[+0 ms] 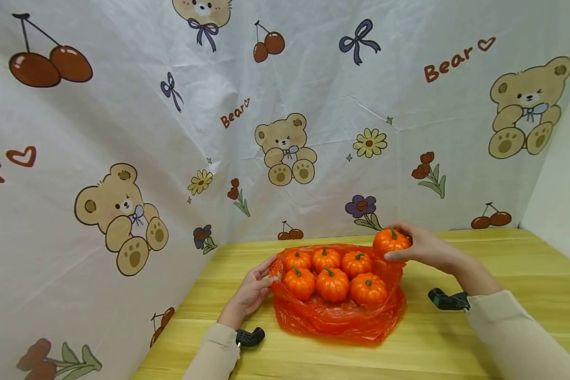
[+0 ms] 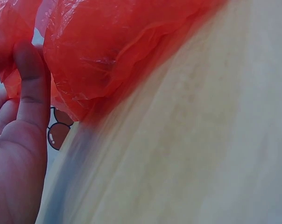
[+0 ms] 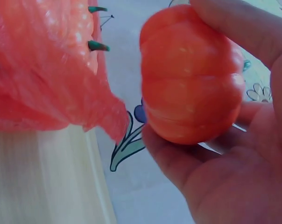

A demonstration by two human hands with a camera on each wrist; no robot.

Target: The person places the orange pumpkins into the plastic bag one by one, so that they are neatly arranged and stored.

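A red plastic bag (image 1: 337, 321) sits on the table with its mouth spread wide. Inside it, several small orange pumpkins (image 1: 332, 286) with green stems lie in two rows. My left hand (image 1: 250, 291) pinches the bag's left rim between thumb and fingers; in the left wrist view the thumb (image 2: 30, 70) lies against the thin plastic. At the bag's right rim, my right hand (image 1: 427, 247) holds another orange pumpkin (image 1: 388, 240), stem up, raised above the tabletop. The right wrist view has this pumpkin (image 3: 190, 79) gripped by thumb and fingers, beside the bag (image 3: 47, 88).
The light wood-grain table (image 1: 503, 264) stretches out on both sides of the bag. Behind it and to the left hangs a pale sheet (image 1: 313, 79) printed with bears, cherries and flowers. Black camera mounts (image 1: 446, 300) stick out from both wrists.
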